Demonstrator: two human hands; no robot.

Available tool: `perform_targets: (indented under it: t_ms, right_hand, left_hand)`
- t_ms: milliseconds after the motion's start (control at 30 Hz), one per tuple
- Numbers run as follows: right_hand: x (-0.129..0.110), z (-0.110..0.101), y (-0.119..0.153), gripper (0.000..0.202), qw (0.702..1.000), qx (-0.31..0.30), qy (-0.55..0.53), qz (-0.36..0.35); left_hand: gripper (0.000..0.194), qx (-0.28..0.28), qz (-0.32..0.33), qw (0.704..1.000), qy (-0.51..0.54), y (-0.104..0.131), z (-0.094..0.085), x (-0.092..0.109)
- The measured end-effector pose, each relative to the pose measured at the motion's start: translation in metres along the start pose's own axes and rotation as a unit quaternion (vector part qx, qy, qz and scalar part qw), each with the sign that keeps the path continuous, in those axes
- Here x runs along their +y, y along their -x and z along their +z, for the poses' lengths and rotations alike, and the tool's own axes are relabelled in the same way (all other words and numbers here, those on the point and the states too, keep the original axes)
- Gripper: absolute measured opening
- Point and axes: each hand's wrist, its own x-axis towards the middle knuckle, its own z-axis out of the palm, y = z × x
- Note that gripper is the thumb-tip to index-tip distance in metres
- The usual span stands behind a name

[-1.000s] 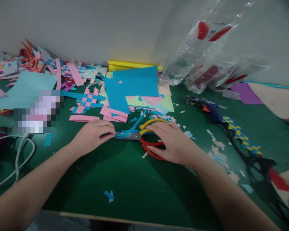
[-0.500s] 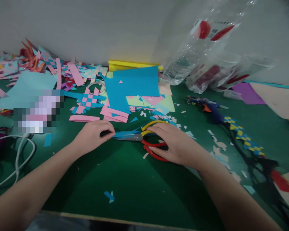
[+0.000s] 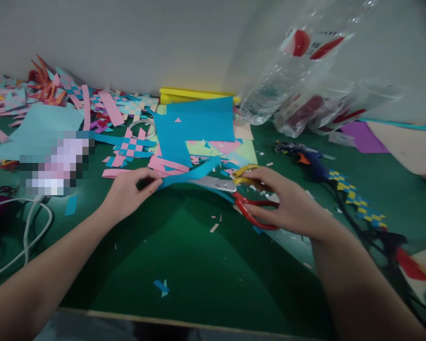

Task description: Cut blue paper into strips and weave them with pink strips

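Observation:
A blue paper strip (image 3: pixel 179 179) is pinched at its left end by my left hand (image 3: pixel 133 190). Its right part is split in two, one piece rising to the right and a thinner one hanging below. My right hand (image 3: pixel 287 199) has its fingers through the handles of scissors (image 3: pixel 216 183), one handle yellow and the other red. The blades point left and lie at the split in the strip. Beyond the hands lie a large blue paper sheet (image 3: pixel 202 121), folded pink strips (image 3: pixel 168 166) and a pink-and-blue woven paper piece (image 3: pixel 130 147).
Paper scraps (image 3: pixel 14 102) are heaped at the far left. A blurred-out device (image 3: pixel 60 163) with a white cable (image 3: pixel 26 237) lies at left. Clear plastic bottles and cups (image 3: pixel 305 94) stand at the back right. A yellow-and-blue woven strip (image 3: pixel 358 201) lies on the right.
My right hand and the scissors have moved right, away from my left hand. The blue strip's split ends now spread apart. My left hand has shifted slightly left and up.

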Motion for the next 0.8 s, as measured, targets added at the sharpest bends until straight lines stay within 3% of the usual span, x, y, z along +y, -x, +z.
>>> perform_targets:
  t_ms: [100, 167, 267, 367, 467, 533, 667, 800]
  right_hand:
    - [0.005, -0.002, 0.000, 0.050, 0.989, 0.081, -0.084, 0.088]
    - [0.006, 0.001, -0.001, 0.049, 0.967, 0.140, -0.166, 0.135]
    - [0.006, 0.007, -0.004, 0.044, 0.928, 0.202, -0.262, 0.170]
    - [0.007, 0.011, -0.007, 0.040, 0.910, 0.239, -0.278, 0.194]
    - [0.008, 0.015, -0.007, 0.036, 0.916, 0.230, -0.266, 0.195]
    - [0.007, 0.017, -0.006, 0.036, 0.923, 0.216, -0.261, 0.181]
    - [-0.005, 0.020, -0.004, 0.042, 0.946, 0.135, -0.240, 0.168]
    - [-0.019, 0.021, -0.003, 0.044, 0.975, 0.081, -0.131, 0.160]
  left_hand:
    - [0.011, 0.083, -0.074, 0.986, 0.120, 0.000, -0.001, -0.001]
    - [0.010, 0.137, -0.114, 0.959, 0.220, -0.001, -0.001, -0.002]
    - [0.010, 0.194, -0.168, 0.894, 0.366, -0.005, 0.000, -0.003]
    - [0.013, 0.231, -0.209, 0.826, 0.470, -0.010, -0.001, -0.005]
    - [0.014, 0.255, -0.228, 0.777, 0.529, -0.013, -0.002, -0.009]
    - [0.008, 0.247, -0.231, 0.762, 0.552, -0.013, -0.002, -0.011]
    - [0.009, 0.228, -0.230, 0.762, 0.561, -0.013, 0.000, -0.009]
    - [0.017, 0.217, -0.231, 0.766, 0.559, -0.012, 0.002, -0.004]
